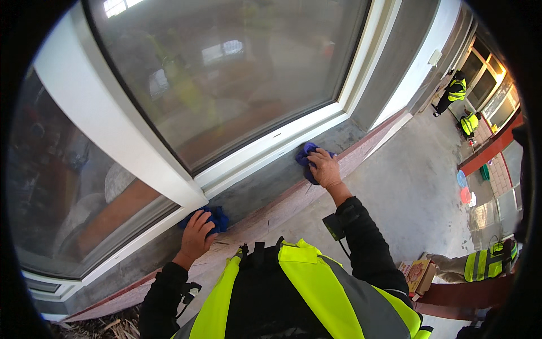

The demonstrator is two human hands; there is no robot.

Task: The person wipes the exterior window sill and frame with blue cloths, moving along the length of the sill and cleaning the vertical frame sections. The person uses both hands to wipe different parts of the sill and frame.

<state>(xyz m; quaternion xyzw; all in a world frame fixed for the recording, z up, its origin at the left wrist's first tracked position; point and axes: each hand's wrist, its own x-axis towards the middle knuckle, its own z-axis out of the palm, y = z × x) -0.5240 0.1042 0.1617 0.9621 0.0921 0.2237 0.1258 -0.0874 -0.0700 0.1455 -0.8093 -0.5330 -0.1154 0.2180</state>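
My right hand [325, 168] presses a purple-blue cloth [305, 155] onto the grey concrete window sill [262, 173], close to the sill's outer edge. Farther left, my left hand [195, 237] rests on a darker blue cloth [217, 218] on the same sill, just below the corner post of the window. Both cloths are bunched up, partly covered by my fingers. Above the sill stands a white window frame [275, 136] around a large glass pane [254, 63], which shows reflections. A second glass pane [84, 169] lies left of the post.
Two people in yellow vests [457, 90] are at a far window and door. Another person [482, 265] is at the lower right, near a cardboard box [417, 277]. Basins [462, 179] stand on the concrete floor [406, 186]. Sticks [114, 326] lie at the lower left.
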